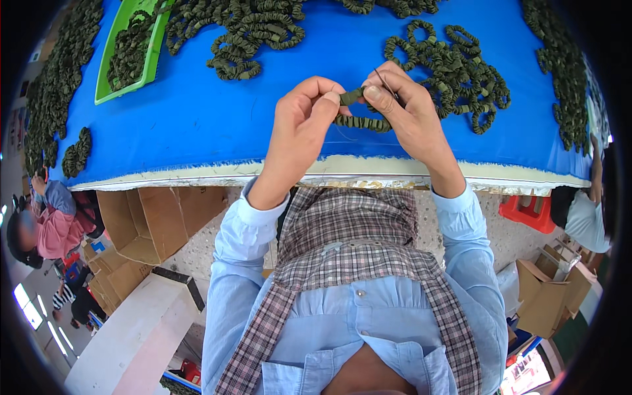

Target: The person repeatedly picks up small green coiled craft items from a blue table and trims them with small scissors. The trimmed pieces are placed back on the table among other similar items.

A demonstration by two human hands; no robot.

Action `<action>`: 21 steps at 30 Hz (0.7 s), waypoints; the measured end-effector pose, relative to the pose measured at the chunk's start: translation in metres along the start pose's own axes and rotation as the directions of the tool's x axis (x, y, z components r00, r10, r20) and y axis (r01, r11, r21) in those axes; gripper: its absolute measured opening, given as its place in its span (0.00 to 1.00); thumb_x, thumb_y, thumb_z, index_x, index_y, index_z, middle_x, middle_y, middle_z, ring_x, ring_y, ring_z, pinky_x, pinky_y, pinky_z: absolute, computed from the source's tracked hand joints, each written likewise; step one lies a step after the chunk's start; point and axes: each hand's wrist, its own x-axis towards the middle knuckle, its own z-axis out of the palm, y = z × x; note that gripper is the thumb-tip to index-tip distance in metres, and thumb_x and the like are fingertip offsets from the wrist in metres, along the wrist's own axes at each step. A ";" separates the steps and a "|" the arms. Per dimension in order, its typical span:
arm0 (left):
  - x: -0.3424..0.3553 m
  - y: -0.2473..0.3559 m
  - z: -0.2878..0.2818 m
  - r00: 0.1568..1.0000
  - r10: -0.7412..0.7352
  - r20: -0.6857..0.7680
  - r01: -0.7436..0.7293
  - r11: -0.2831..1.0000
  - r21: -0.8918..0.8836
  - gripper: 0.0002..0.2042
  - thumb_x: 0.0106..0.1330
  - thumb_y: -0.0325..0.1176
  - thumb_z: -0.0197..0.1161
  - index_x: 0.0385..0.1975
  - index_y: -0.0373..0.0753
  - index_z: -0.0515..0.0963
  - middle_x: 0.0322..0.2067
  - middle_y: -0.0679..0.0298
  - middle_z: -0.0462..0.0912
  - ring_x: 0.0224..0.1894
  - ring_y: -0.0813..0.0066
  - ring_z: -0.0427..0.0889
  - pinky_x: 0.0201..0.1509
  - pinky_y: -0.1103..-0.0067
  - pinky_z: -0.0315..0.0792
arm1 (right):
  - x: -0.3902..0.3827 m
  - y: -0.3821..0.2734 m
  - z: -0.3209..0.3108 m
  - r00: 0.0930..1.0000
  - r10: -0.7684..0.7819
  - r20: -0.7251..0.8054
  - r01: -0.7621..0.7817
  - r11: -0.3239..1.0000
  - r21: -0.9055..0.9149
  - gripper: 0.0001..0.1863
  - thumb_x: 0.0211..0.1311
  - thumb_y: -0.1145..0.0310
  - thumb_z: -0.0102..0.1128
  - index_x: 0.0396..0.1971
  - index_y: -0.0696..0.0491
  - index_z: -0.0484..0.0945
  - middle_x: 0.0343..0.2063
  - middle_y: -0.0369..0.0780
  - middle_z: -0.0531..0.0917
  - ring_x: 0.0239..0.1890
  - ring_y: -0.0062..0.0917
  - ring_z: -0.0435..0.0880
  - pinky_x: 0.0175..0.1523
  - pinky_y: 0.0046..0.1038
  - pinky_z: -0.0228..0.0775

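Note:
Above the near edge of the blue-covered table, both hands hold one dark green scrunchie (364,123). My left hand (305,117) pinches its smooth, flat section between thumb and fingers. Close on the other side, my right hand (407,108) grips the same ring with thumb and fingertips. A thin, dark, pointed tool (384,83) sticks up from the right hand; its kind cannot be made out. The gathered part of the ring hangs below the fingers. A loose pile of like scrunchies (454,78) lies just beyond my right hand.
More scrunchies (257,33) are heaped at the far middle, and others line both table sides. A green plastic tray (105,89) holding some stands at the left. Cardboard boxes (158,220) and a red stool (526,214) are below the table's edge. Other people sit at both sides.

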 end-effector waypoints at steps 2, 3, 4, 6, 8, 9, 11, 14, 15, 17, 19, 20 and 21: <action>0.001 -0.001 -0.001 0.999 -0.036 0.022 0.038 0.993 -0.111 0.08 0.73 0.31 0.53 0.36 0.34 0.78 0.30 0.67 0.80 0.32 0.86 0.72 0.37 0.86 0.64 | 0.000 0.001 0.002 1.000 0.012 0.023 -0.013 0.998 0.054 0.12 0.68 0.66 0.61 0.34 0.62 0.80 0.30 0.36 0.73 0.33 0.19 0.70 0.39 0.24 0.64; 0.001 -0.001 0.001 0.999 -0.039 0.023 0.042 0.990 -0.137 0.09 0.73 0.32 0.53 0.36 0.34 0.78 0.30 0.67 0.80 0.32 0.87 0.71 0.37 0.86 0.63 | 0.000 0.001 0.001 1.000 0.014 0.025 -0.015 0.999 0.034 0.12 0.68 0.66 0.61 0.35 0.62 0.80 0.30 0.36 0.73 0.33 0.19 0.70 0.39 0.23 0.64; 0.001 -0.002 0.001 0.999 -0.043 0.024 0.047 0.986 -0.163 0.09 0.73 0.32 0.53 0.36 0.34 0.78 0.30 0.68 0.80 0.31 0.87 0.70 0.36 0.86 0.62 | 0.000 0.002 0.000 1.000 0.017 0.027 -0.017 1.000 0.014 0.12 0.68 0.66 0.61 0.35 0.61 0.80 0.30 0.36 0.73 0.33 0.19 0.70 0.39 0.23 0.63; 0.001 -0.005 0.001 0.999 -0.044 0.012 0.046 0.987 -0.151 0.09 0.73 0.32 0.53 0.36 0.35 0.78 0.30 0.68 0.80 0.31 0.87 0.70 0.36 0.86 0.62 | 0.000 0.004 0.000 1.000 0.015 0.024 -0.015 1.000 -0.013 0.12 0.67 0.66 0.62 0.36 0.61 0.81 0.31 0.36 0.74 0.33 0.19 0.70 0.39 0.23 0.63; 0.001 -0.006 0.000 0.999 -0.048 -0.007 0.047 0.991 -0.128 0.09 0.73 0.31 0.53 0.36 0.34 0.78 0.30 0.68 0.80 0.31 0.87 0.71 0.35 0.87 0.63 | 0.000 0.004 0.002 1.000 0.008 0.015 -0.008 1.000 -0.027 0.11 0.67 0.65 0.62 0.36 0.60 0.81 0.32 0.36 0.75 0.33 0.18 0.70 0.38 0.21 0.63; 0.001 -0.006 0.000 0.999 -0.051 -0.019 0.049 0.993 -0.110 0.08 0.73 0.31 0.53 0.36 0.34 0.77 0.30 0.68 0.80 0.32 0.87 0.71 0.35 0.87 0.63 | 0.000 0.003 0.002 1.000 0.025 -0.003 -0.025 0.999 -0.043 0.11 0.67 0.65 0.63 0.37 0.59 0.81 0.32 0.36 0.75 0.34 0.19 0.71 0.38 0.22 0.64; 0.000 -0.003 0.001 0.998 -0.026 -0.061 0.023 0.998 -0.055 0.08 0.72 0.29 0.53 0.35 0.33 0.77 0.30 0.68 0.79 0.31 0.87 0.72 0.34 0.86 0.64 | -0.001 -0.002 0.004 0.998 0.056 -0.039 -0.059 0.995 -0.075 0.11 0.66 0.65 0.64 0.37 0.59 0.81 0.32 0.37 0.76 0.35 0.20 0.73 0.37 0.23 0.66; 0.000 0.000 0.005 0.988 0.054 -0.144 -0.046 0.997 0.059 0.07 0.71 0.27 0.54 0.34 0.32 0.76 0.28 0.67 0.79 0.29 0.87 0.73 0.31 0.85 0.66 | -0.006 -0.023 0.011 0.977 -0.050 -0.208 -0.011 0.960 -0.280 0.12 0.62 0.66 0.67 0.39 0.58 0.82 0.33 0.38 0.77 0.34 0.23 0.77 0.36 0.26 0.70; 0.001 -0.003 0.005 0.983 0.076 -0.167 -0.061 0.994 0.092 0.06 0.71 0.27 0.55 0.34 0.31 0.76 0.27 0.67 0.79 0.29 0.87 0.73 0.30 0.84 0.67 | -0.009 -0.025 0.011 0.968 -0.094 -0.231 0.020 0.952 -0.304 0.12 0.61 0.67 0.68 0.39 0.58 0.82 0.33 0.39 0.78 0.34 0.24 0.79 0.35 0.26 0.71; 0.001 -0.007 0.006 0.970 0.133 -0.203 -0.103 0.983 0.151 0.06 0.70 0.26 0.55 0.33 0.31 0.76 0.26 0.67 0.79 0.28 0.86 0.73 0.29 0.83 0.67 | -0.016 -0.027 0.012 0.944 -0.184 -0.273 0.079 0.932 -0.354 0.12 0.58 0.70 0.71 0.39 0.58 0.83 0.32 0.40 0.80 0.33 0.25 0.81 0.35 0.28 0.74; 0.002 -0.009 0.008 0.955 0.197 -0.222 -0.153 0.968 0.199 0.05 0.70 0.26 0.56 0.33 0.31 0.77 0.24 0.67 0.78 0.27 0.86 0.73 0.28 0.82 0.68 | -0.023 -0.034 0.015 0.937 -0.222 -0.270 0.120 0.929 -0.350 0.11 0.55 0.72 0.72 0.37 0.59 0.84 0.31 0.40 0.81 0.31 0.25 0.82 0.35 0.26 0.74; 0.001 -0.010 0.010 0.950 0.202 -0.237 -0.156 0.967 0.199 0.05 0.69 0.25 0.56 0.33 0.31 0.77 0.25 0.66 0.79 0.27 0.85 0.74 0.28 0.82 0.69 | -0.024 -0.036 0.018 0.933 -0.242 -0.268 0.141 0.927 -0.347 0.10 0.54 0.74 0.72 0.37 0.59 0.84 0.31 0.41 0.82 0.31 0.25 0.82 0.34 0.26 0.74; 0.001 -0.010 0.012 0.945 0.208 -0.252 -0.160 0.967 0.201 0.04 0.68 0.25 0.57 0.33 0.31 0.77 0.25 0.65 0.79 0.27 0.84 0.74 0.29 0.82 0.69 | -0.024 -0.034 0.022 0.931 -0.219 -0.291 0.128 0.945 -0.302 0.09 0.53 0.75 0.72 0.34 0.59 0.85 0.30 0.41 0.82 0.31 0.25 0.83 0.34 0.25 0.74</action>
